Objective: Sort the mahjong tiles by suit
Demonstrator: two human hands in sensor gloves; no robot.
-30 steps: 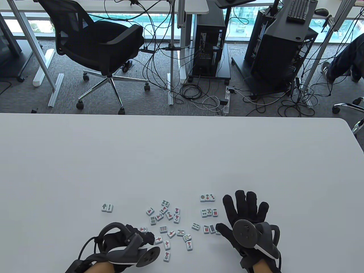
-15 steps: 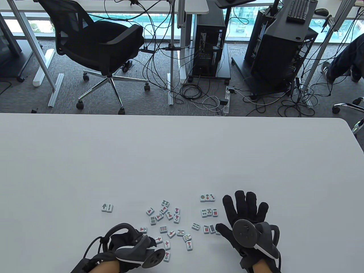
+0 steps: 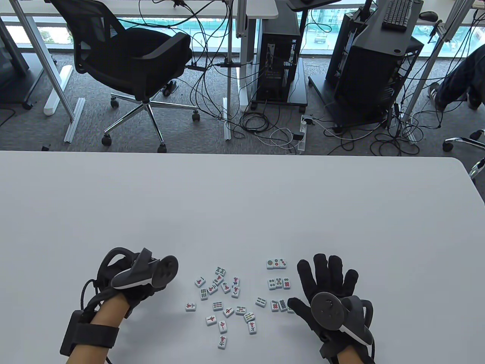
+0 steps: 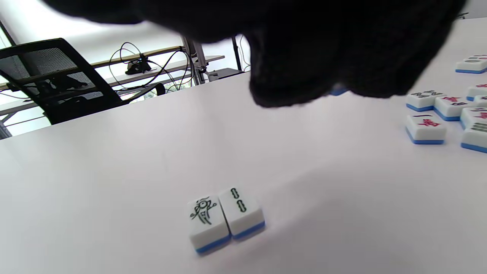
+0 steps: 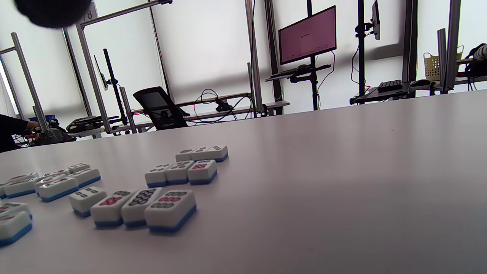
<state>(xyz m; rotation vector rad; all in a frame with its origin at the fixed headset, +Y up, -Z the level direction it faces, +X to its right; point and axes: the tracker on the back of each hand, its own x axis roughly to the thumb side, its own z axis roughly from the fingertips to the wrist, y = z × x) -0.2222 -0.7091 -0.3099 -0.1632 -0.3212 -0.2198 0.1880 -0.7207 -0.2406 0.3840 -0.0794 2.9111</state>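
The mahjong tiles lie in three groups on the near half of the white desk (image 3: pixel 242 197). A bamboo pair (image 4: pixel 225 217) sits side by side, touching, at the left; a loose pile of character and bamboo tiles (image 3: pixel 223 303) spreads in the middle; three short rows of circle tiles (image 3: pixel 278 283) stand at the right.

The left hand (image 3: pixel 132 278) was down at the near left edge of the pile a second ago; now it has swung far-left and hangs over the bamboo pair, hiding it from the table view. One tile that lay near the fingers (image 4: pixel 293 76) is gone from the pile, and a sliver of blue shows under the glove in the wrist view — probably a bamboo tile being carried to join the pair, though whether the fingers are clamped on it I cannot tell.

The right hand (image 3: pixel 327 292) has not moved — flat on the desk, fingers spread and straight, just right of the circle rows.

Many mixed tiles remain, so sorting looks less than half done.
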